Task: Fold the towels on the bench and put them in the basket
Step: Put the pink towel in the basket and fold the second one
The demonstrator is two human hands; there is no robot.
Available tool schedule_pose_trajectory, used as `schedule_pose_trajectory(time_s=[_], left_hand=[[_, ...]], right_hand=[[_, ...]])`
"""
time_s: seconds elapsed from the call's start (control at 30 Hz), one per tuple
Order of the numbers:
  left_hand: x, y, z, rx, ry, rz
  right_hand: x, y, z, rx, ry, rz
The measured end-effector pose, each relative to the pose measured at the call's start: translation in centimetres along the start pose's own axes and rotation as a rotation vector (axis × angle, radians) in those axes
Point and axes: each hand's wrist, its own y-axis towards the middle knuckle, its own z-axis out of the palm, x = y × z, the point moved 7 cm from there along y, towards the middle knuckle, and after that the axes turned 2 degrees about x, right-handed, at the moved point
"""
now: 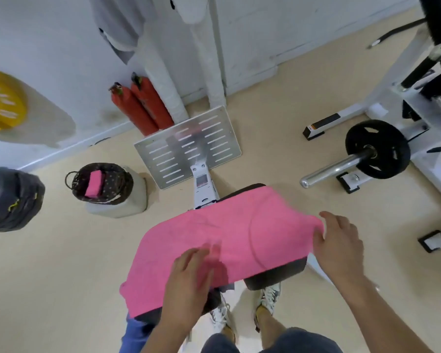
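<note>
**Pink towel spread across gym tabletop**

A pink towel (239, 238) lies spread over the padded tabletop (275, 276), its near-left end hanging past the edge. The right grip (339, 240) pinches the towel's right corner between thumb and fingers. The left grip (189, 273) rests on the towel's near edge, blurred; whether it grasps the cloth cannot be told. Far left, a basket (120, 179) holds a folded pink towel (94, 183).

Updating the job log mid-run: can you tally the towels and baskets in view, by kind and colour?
spread pink towel on the bench: 1
folded pink towel in the basket: 1
blue cloth showing below the spread one, possibly a towel: 1
basket: 1
Total: 4
</note>
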Motion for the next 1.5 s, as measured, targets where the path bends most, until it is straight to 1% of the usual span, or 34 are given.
schedule_pose_trajectory(time_s=[0.03,0.07,0.1,0.17,0.2,0.27,0.33,0.4,0.43,0.5,0.53,0.6,0.67,0.73,0.77,0.8,0.87,0.93,0.97,1.03,1.07,1.1,1.13,1.2,1.27,1.3,1.33,1.4,1.43,1.5], left_hand=[[2.5,-1.4,-1.5,-0.099,-0.006,-0.08],[5.3,-2.8,-2.7,-0.175,-0.045,-0.211],[8.1,-4.4,-3.5,-0.215,-0.093,-0.351],[12.6,-7.2,-4.4,-0.233,-0.195,-0.583],[14.2,-8.2,-4.3,-0.224,-0.255,-0.664],[16.4,-9.4,-3.7,-0.193,-0.386,-0.771],[17.6,-10.0,-2.7,-0.172,-0.525,-0.868],[18.7,-10.5,-2.0,-0.181,-0.642,-0.921],[19.1,-10.6,-1.8,-0.177,-0.675,-0.926],[20.0,-10.7,-1.6,-0.138,-0.728,-0.913],[20.4,-10.7,-1.3,-0.12,-0.784,-0.899],[20.8,-10.7,-0.6,-0.065,-0.97,-0.888],[21.4,-10.7,0.3,-0.014,-1.157,-0.891],[22.1,-10.6,1.0,0.036,-1.273,-0.89],[22.4,-10.5,1.2,0.049,-1.312,-0.892],[22.7,-10.4,1.5,0.031,-1.355,-0.895],[23.5,-10.6,1.4,-0.097,-1.422,-0.934],[24.5,-10.8,1.4,-0.202,-1.416,-0.966],[24.5,-10.8,1.4,-0.192,-1.39,-0.953],[24.0,-10.9,1.8,-0.079,-1.34,-0.919],[23.9,-11.0,2.1,-0.055,-1.347,-0.915],[23.8,-11.0,2.2,-0.065,-1.362,-0.923],[24.0,-11.1,2.2,-0.108,-1.368,-0.927],[24.2,-11.3,1.0,-0.249,-1.326,-0.91],[24.4,-11.9,-0.3,-0.36,-1.26,-0.855],[24.5,-12.4,-0.9,-0.384,-1.213,-0.811],[24.6,-12.9,-1.4,-0.382,-1.143,-0.763],[24.7,-14.1,-1.8,-0.316,-0.962,-0.705],[24.8,-14.6,-1.5,-0.281,-0.897,-0.703],[25.1,-15.4,-0.8,-0.243,-0.847,-0.719]], right_hand=[[2.3,-0.5,0.3,0.036,0.016,-0.108],[4.9,-1.4,0.7,0.079,0.029,-0.226],[7.6,-2.6,1.4,0.129,0.036,-0.341],[12.7,-5.9,3.6,0.251,0.03,-0.539],[14.9,-7.7,4.9,0.289,0.022,-0.625],[18.2,-11.0,7.5,0.314,-0.011,-0.753],[20.0,-13.7,10.2,0.359,-0.056,-0.808],[21.5,-16.1,12.6,0.405,-0.151,-0.849],[22.1,-17.0,13.5,0.417,-0.193,-0.856],[23.2,-18.3,14.7,0.39,-0.23,-0.847],[23.6,-18.7,15.2,0.361,-0.242,-0.84],[24.1,-19.1,15.9,0.309,-0.26,-0.852],[24.2,-19.6,16.3,0.198,-0.26,-0.921],[24.3,-20.3,16.1,0.049,-0.22,-1.001],[24.3,-20.4,16.0,0.011,-0.195,-1.016],[24.4,-20.5,15.9,-0.007,-0.182,-1.019],[24.8,-20.3,15.7,-0.024,-0.191,-0.99],[25.1,-20.1,15.6,-0.033,-0.196,-0.96],[25.1,-20.1,15.7,-0.031,-0.192,-0.956],[24.6,-20.6,15.7,-0.018,-0.17,-0.966],[24.3,-20.9,15.6,-0.01,-0.162,-0.969],[24.0,-21.2,15.5,-0.003,-0.16,-0.963],[23.7,-21.4,15.5,0.002,-0.162,-0.952],[23.3,-21.8,15.2,0.003,-0.165,-0.92],[23.0,-22.0,15.0,0.005,-0.17,-0.894],[22.9,-22.1,15.0,0.014,-0.186,-0.886],[22.8,-22.3,15.0,0.02,-0.208,-0.885],[22.8,-22.5,15.2,0.067,-0.276,-0.882],[22.8,-22.6,15.4,0.104,-0.317,-0.87],[23.0,-22.8,15.7,0.157,-0.369,-0.849]])
